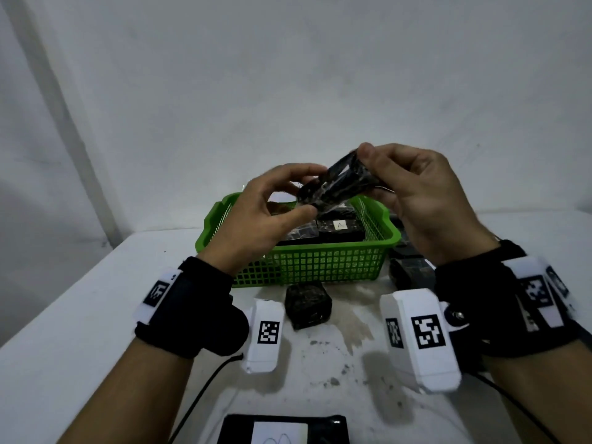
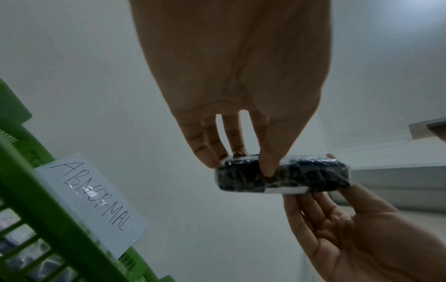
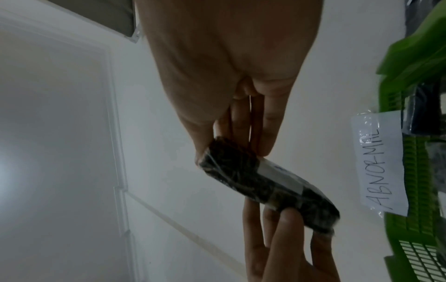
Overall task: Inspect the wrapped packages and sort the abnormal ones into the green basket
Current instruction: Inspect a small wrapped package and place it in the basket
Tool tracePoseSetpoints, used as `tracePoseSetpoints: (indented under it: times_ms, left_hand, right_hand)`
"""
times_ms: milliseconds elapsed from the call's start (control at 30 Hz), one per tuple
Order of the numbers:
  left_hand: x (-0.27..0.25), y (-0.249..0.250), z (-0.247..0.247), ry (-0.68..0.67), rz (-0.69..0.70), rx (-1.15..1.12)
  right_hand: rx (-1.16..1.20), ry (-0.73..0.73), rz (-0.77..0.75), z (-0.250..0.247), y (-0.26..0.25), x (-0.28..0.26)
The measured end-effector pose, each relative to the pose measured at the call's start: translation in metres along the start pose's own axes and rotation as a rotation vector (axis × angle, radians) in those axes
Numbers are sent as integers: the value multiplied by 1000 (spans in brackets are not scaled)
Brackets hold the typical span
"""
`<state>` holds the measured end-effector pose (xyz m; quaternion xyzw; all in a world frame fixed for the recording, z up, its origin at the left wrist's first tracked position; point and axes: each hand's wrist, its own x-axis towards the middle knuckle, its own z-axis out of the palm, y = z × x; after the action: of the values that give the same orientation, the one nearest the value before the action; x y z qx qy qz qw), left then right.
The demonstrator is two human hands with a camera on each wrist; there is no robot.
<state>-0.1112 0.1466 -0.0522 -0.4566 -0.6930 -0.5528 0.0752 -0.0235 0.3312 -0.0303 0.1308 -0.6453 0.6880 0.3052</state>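
left hand (image 1: 262, 206) pinches 1 end of black wrapped package (image 1: 336, 184) | right hand (image 1: 413, 193) pinches other end | package held in air above green basket (image 1: 320, 261) labelled ABNORMAL | basket on white surface (image 1: 80, 315)

A white table (image 1: 80, 315) carries dark stains (image 1: 323, 344) near its centre. A grey-white wall (image 1: 288, 75) stands behind it.
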Motion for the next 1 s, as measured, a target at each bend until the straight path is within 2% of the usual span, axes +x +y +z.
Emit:
tracePoseSetpoints:
  times_ms: [133,200,300,400,500,600,667,800,900,1000]
  left_hand:
    - [0,-3,-8,28,-20,12]
    - [-2,-7,-15,36,-70,13]
    - [-5,-11,-29,73,-153,-32]
    - [0,-15,-48,97,-203,48]
    - [15,-23,-64,74,-227,165]
    - [28,-35,-76,25,-299,177]
    - [34,-49,-83,-6,-341,233]
    - [36,-83,-92,-50,-357,481]
    - [32,-111,-95,-127,-344,481]
    - [25,-131,-91,-154,-323,486]
  right_hand:
    - [-14,42,-1,9,4,0]
    - [-157,80,24,5,11,0]
    - [-468,73,-85,-4,19,2]
    - [-742,-176,-236,1,18,15]
    - [-1052,-457,-362,15,22,51]
    - [-1158,-567,-378,25,25,88]
    - [-1186,-629,-324,30,28,111]
    - [-1301,-836,-90,37,50,154]
    - [-1375,-1054,38,45,79,175]
    - [-1346,-1174,123,52,108,185]
